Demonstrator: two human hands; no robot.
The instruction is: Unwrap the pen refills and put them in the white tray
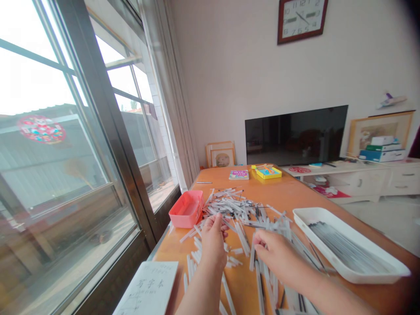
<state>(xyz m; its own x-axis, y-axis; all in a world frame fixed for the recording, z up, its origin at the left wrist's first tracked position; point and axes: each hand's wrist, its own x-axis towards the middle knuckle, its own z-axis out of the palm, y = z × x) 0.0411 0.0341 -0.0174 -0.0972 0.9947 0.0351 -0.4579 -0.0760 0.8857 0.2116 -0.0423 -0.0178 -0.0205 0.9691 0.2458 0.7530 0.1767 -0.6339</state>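
A heap of several white pen barrels point(236, 210) lies spread over the orange table point(288, 192). My left hand point(213, 238) rests on the near part of the heap, fingers curled down among the barrels; what they grip is hidden. My right hand point(274, 251) is just to its right, fingers bent and pinched at the barrels near a white one point(252, 258). A white tray point(348, 245) holding several thin dark refills sits right of my right hand. A pink box point(186, 209) stands left of the heap.
A white booklet point(149, 288) lies at the table's near left corner. Two small books point(239, 174) and a yellow box point(267, 171) sit at the far end. A large window runs along the left. A TV point(295, 135) and white cabinet stand behind.
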